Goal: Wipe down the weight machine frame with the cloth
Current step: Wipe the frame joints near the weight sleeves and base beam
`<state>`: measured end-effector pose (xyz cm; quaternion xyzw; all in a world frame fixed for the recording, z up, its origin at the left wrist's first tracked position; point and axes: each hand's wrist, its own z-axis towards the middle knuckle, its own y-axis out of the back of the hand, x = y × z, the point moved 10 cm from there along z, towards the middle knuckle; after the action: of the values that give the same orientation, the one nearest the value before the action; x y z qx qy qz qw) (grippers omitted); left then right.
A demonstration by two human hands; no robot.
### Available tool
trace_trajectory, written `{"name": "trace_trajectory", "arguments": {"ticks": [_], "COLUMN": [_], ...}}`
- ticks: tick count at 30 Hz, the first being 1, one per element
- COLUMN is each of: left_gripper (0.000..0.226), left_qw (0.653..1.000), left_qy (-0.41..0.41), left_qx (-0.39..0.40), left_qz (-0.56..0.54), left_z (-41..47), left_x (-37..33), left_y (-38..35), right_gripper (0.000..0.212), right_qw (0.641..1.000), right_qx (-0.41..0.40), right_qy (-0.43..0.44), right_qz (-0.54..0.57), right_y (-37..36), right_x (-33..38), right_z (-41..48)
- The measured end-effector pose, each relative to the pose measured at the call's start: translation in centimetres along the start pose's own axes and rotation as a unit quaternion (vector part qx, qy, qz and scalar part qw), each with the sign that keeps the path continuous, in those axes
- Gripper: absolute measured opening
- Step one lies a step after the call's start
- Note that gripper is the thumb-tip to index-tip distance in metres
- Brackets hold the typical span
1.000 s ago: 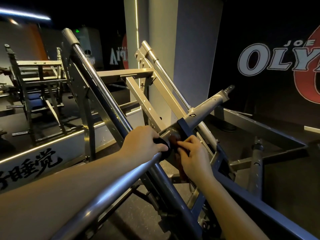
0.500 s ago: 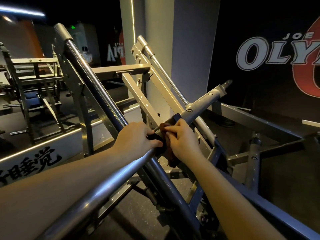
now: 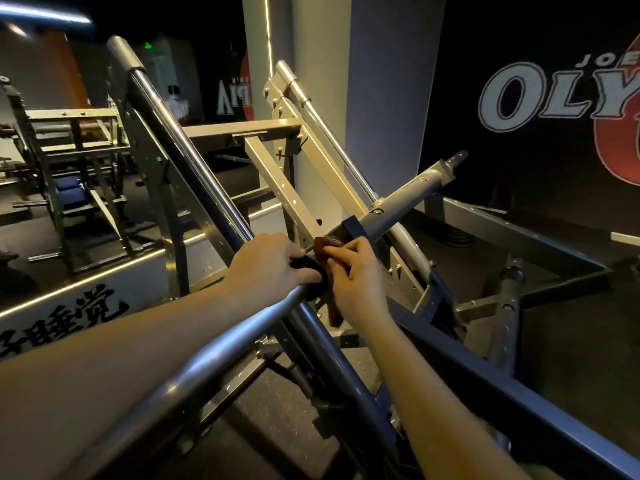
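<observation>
My right hand pinches the brown cloth; the grey frame tube slants up and right from it; my left hand grips the shiny bar.

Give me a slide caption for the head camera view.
Right hand holds a brown cloth against the weight machine frame while left hand grips a chrome bar.

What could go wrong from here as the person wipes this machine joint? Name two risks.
The right hand presses the cloth against the joint where bars cross; if the bar that the left hand grips shifted, fingers might get pinched. The cloth's loose tail hangs among the bars and could snag.
</observation>
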<state>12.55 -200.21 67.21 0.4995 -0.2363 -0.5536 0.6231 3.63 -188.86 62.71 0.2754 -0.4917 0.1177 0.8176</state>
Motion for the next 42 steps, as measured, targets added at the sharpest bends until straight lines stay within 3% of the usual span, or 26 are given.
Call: {"name": "trace_trajectory", "arguments": {"ticks": [5, 10, 17, 21, 26, 34, 38, 42], "left_gripper": [0.04, 0.036, 0.048, 0.053, 0.057, 0.048, 0.042, 0.03], "left_qw": [1.0, 0.999, 0.984, 0.972, 0.969, 0.95, 0.946, 0.941], "left_qy": [0.0, 0.0, 0.007, -0.006, -0.045, -0.16, -0.164, -0.175], "left_qx": [0.014, 0.051, 0.164, 0.213, 0.222, 0.261, 0.262, 0.265], "left_qz": [0.0, -0.01, -0.071, -0.099, -0.103, -0.065, -0.097, -0.115], "left_z": [-0.2, -0.7, -0.8, -1.8, -3.9, -8.6, -9.6, -10.1], "left_x": [-0.3, -0.2, 1.1, 1.0, 1.1, 1.6, 1.8, 2.0], "left_y": [0.1, -0.2, -1.0, -0.6, 1.6, 3.5, 4.2, 3.8], "right_gripper": [0.027, 0.031, 0.033, 0.03, 0.029, 0.034, 0.027, 0.034], "right_qw": [0.998, 0.997, 0.995, 0.982, 0.972, 0.982, 0.98, 0.971], "right_qx": [0.051, -0.051, 0.015, 0.057, -0.105, -0.121, -0.127, -0.15], "right_qy": [-0.045, -0.027, -0.062, -0.152, -0.173, -0.145, -0.122, -0.114], "right_qz": [0.015, 0.045, 0.077, 0.101, 0.123, -0.028, -0.096, -0.15], "right_y": [1.8, 4.0, -0.1, 1.1, 2.7, -1.8, -1.7, 0.9], "right_x": [-2.4, -0.5, -0.9, -3.2, -1.9, 2.8, 5.3, 7.1], "right_z": [-2.2, 0.1, -1.4, -3.8, -3.8, -6.7, -7.9, -6.1]}}
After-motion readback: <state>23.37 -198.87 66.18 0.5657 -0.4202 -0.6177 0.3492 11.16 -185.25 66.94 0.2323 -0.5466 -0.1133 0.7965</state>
